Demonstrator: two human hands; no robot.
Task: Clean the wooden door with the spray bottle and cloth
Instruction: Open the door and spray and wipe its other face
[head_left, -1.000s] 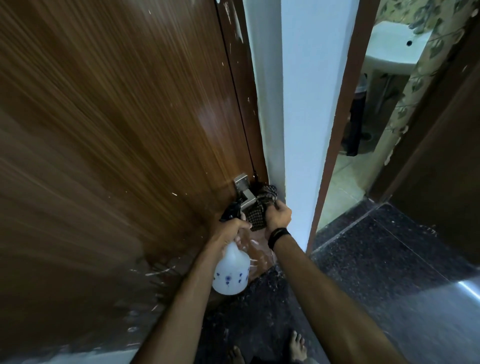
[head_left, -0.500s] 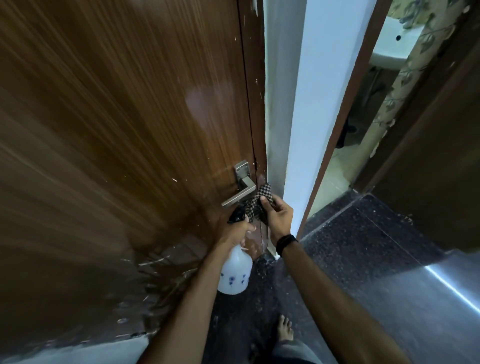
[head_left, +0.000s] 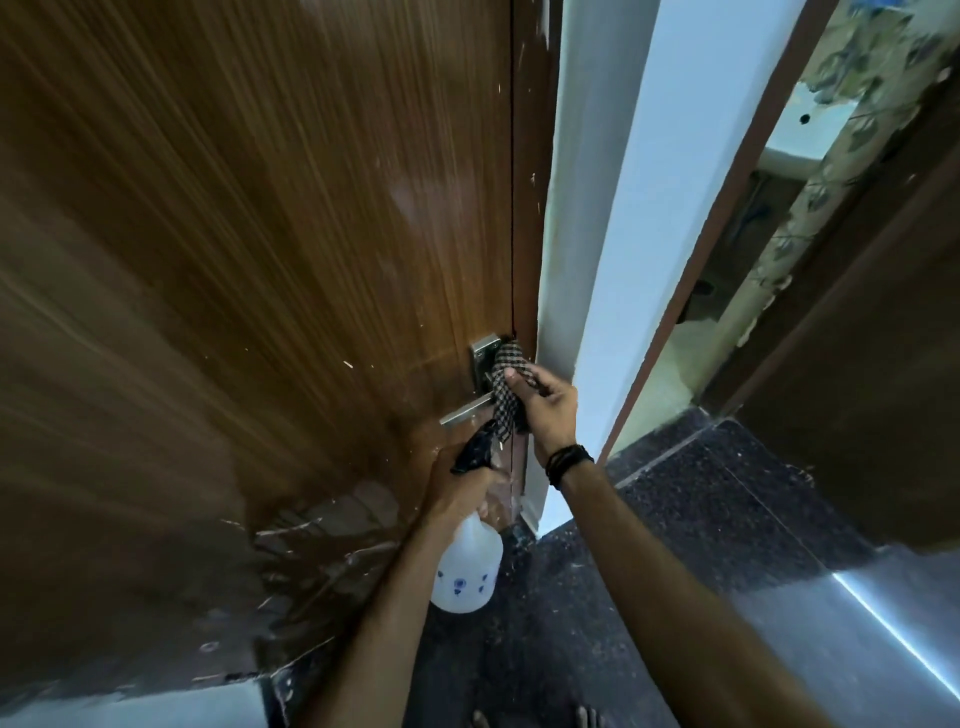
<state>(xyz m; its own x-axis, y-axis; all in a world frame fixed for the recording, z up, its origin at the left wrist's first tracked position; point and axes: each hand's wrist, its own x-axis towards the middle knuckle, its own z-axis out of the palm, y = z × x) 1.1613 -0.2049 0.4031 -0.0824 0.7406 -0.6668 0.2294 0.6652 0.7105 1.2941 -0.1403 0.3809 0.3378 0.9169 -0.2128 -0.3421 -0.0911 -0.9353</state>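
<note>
At the far middle of the view, the right hand (head_left: 545, 402) pinches a bunched black-and-white checked cloth (head_left: 505, 387) between thumb and curled fingers, pressing it against the metal door handle (head_left: 470, 409) and the backplate above it. A dark band circles the right wrist. Just below and nearer, the left hand (head_left: 460, 486) is wrapped around the neck of a spray bottle (head_left: 467, 569), its grip closed around the dark trigger head, which points up toward the handle. The bottle's translucent white body (dotted with small blue marks) hangs below the hand, close to the door's lower part.

The wooden door (head_left: 260, 234) fills the left half of the view, brown with a streaked vertical grain and a glossy patch high near its right edge. Pale scuffs and scratch marks cover its lower area near the left forearm. To the right of the door stands a white wall edge (head_left: 618, 234), then a second doorway opening onto a lighter room with a white basin (head_left: 795, 135) at the far right. A dark speckled floor (head_left: 701, 519) spreads underneath, and toes show at the bottom edge.
</note>
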